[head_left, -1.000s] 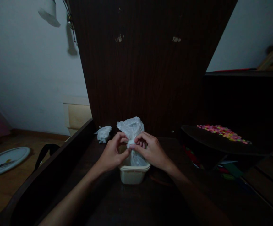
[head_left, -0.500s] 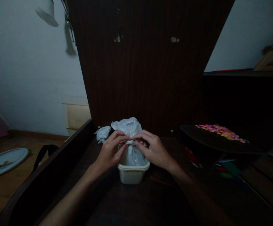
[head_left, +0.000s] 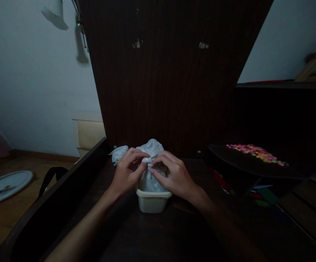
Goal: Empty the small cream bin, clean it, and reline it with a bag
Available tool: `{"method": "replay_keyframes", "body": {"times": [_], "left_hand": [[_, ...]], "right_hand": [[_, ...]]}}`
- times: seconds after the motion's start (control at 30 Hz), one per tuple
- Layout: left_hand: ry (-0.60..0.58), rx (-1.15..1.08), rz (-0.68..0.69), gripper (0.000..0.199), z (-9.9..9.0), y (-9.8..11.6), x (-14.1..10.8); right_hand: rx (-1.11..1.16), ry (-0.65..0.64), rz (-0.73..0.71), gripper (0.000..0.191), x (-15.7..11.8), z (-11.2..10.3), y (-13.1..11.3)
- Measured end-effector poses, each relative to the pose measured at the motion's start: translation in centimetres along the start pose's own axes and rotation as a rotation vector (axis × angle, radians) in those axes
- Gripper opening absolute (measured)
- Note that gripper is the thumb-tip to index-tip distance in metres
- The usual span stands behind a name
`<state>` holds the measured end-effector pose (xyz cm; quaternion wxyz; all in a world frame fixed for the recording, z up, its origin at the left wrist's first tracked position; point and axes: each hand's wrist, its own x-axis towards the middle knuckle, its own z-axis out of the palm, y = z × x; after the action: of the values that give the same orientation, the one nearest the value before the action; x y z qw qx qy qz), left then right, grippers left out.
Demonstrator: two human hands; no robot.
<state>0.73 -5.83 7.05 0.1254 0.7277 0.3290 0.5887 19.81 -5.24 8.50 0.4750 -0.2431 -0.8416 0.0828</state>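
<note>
A white plastic bag (head_left: pixel 152 146) rises out of a small cream plastic tub (head_left: pixel 154 202) on the dark desk. Its neck is twisted into a knot between my hands, and the bag's lower part sits inside the tub. My left hand (head_left: pixel 128 170) pinches the knot from the left with thumb and fingers. From the right, my right hand (head_left: pixel 175 174) grips the same neck, its thumb just below the knot. What the bag holds cannot be made out.
A crumpled white plastic bag (head_left: pixel 119 154) lies left of the tub. Colourful small pieces (head_left: pixel 256 153) cover part of a dark shelf (head_left: pixel 228 160) on the right. A raised wooden edge (head_left: pixel 65 189) borders the desk's left side; a dark panel (head_left: pixel 168 91) stands behind.
The knot has shifted slightly left and up, and the bag's top has been drawn in narrower. My right fingers have moved a little on the neck.
</note>
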Motion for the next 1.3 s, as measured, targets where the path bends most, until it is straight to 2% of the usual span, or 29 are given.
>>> {"method": "replay_keyframes", "body": {"times": [0.13, 0.3, 0.4, 0.5, 0.6, 0.7, 0.9, 1.13, 1.3], "left_hand": [[-0.047, 0.032, -0.043, 0.01, 0.0, 0.2, 0.4], [-0.103, 0.018, -0.099, 0.019, 0.1, 0.2, 0.7], [-0.172, -0.084, -0.164, 0.011, 0.1, 0.2, 0.7], [-0.207, -0.185, -0.197, 0.02, 0.0, 0.1, 0.6], [-0.202, -0.134, -0.189, 0.015, -0.2, -0.2, 0.8], [-0.171, -0.07, -0.208, 0.013, -0.2, -0.5, 1.0], [-0.12, -0.138, -0.38, 0.023, 0.3, -0.5, 1.0], [-0.132, -0.181, -0.421, 0.024, 0.4, 0.1, 1.3], [-0.164, -0.202, -0.427, 0.024, 0.5, 0.2, 1.0]], "right_hand": [[-0.091, 0.071, -0.044, 0.007, 0.0, 0.4, 0.1], [-0.181, 0.033, -0.054, 0.011, 0.0, 0.7, 0.3], [-0.111, 0.065, 0.025, 0.01, -0.2, 0.9, 0.7], [-0.022, 0.115, 0.124, 0.01, -0.2, 0.9, 0.9], [0.01, 0.126, 0.131, 0.011, -0.2, 0.7, 1.0], [-0.036, 0.132, 0.068, 0.013, -0.1, 0.5, 0.7], [-0.156, 0.147, -0.083, 0.015, 0.1, 0.8, 0.4], [-0.202, 0.135, -0.108, 0.017, 0.1, 1.4, 0.5], [-0.15, 0.106, -0.052, 0.021, 0.0, 1.5, 0.7]]}}
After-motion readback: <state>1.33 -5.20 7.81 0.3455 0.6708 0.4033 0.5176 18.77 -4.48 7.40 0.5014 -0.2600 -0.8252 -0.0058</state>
